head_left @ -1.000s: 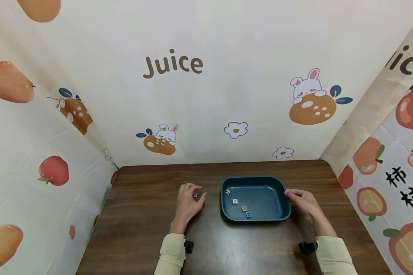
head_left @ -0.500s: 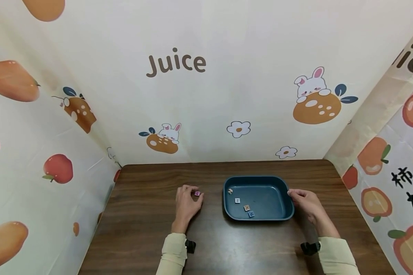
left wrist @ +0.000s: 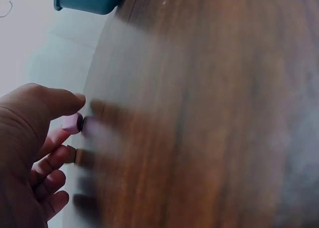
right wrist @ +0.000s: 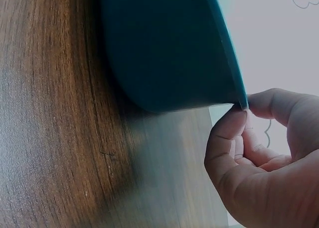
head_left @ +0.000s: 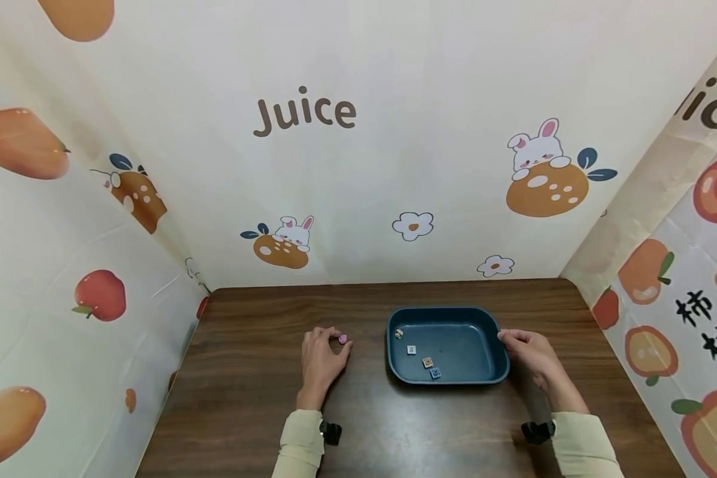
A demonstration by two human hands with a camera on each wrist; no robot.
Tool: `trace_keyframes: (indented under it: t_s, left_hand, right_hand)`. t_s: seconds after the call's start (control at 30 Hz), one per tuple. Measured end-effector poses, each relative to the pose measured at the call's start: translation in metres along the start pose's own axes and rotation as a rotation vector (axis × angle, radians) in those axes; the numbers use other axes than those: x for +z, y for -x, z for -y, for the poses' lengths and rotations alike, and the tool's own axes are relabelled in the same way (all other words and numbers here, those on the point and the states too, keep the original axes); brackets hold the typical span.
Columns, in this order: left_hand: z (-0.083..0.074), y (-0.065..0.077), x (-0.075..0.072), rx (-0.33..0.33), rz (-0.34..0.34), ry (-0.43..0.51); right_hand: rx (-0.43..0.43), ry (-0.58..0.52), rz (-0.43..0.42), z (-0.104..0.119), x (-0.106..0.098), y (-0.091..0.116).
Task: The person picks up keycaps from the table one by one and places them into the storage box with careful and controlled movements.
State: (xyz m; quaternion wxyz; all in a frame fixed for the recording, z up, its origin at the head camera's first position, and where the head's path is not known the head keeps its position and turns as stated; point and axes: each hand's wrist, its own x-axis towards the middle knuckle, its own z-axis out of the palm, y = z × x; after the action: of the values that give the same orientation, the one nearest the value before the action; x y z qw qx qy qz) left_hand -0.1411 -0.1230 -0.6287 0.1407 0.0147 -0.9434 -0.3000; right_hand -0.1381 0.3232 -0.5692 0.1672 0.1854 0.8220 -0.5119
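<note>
In the head view my left hand is over the left part of the table, thumb and index fingertips at a small pink block. The left wrist view shows the pink block, dark on one side, between thumb and index finger; a second, tan block lies beside the middle fingertip, hidden in the head view. My right hand pinches the right rim of the dark teal tray. Inside lie a white block, an orange one, a blue one and a small cream-and-dark piece.
The brown wooden table ends at a printed fabric backdrop behind and on both sides. Dark wrist cameras sit at both cuffs.
The pink block has turned between the left fingers, its printed face giving way to plain pink. The right hand keeps its hold on the tray; the blocks in it stay in place.
</note>
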Motion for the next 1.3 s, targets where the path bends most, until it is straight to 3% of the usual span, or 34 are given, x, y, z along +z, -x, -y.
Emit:
trace_keyframes:
  t_s: [0.3, 0.7, 1.3]
  left_hand:
    - [0.0021, 0.0047, -0.0008, -0.025, 0.028, -0.010]
    - [0.0004, 0.0059, -0.0012, -0.037, 0.033, 0.003]
    - [0.0002, 0.0068, -0.0002, -0.037, 0.018, 0.019]
  right_hand:
    - [0.047, -0.001, 0.009, -0.0028, 0.0011, -0.0019]
    - [-0.032, -0.004, 0.009, -0.0046, 0.0013, 0.0058]
    - [-0.037, 0.010, 0.009, -0.0033, 0.0000, 0.0019]
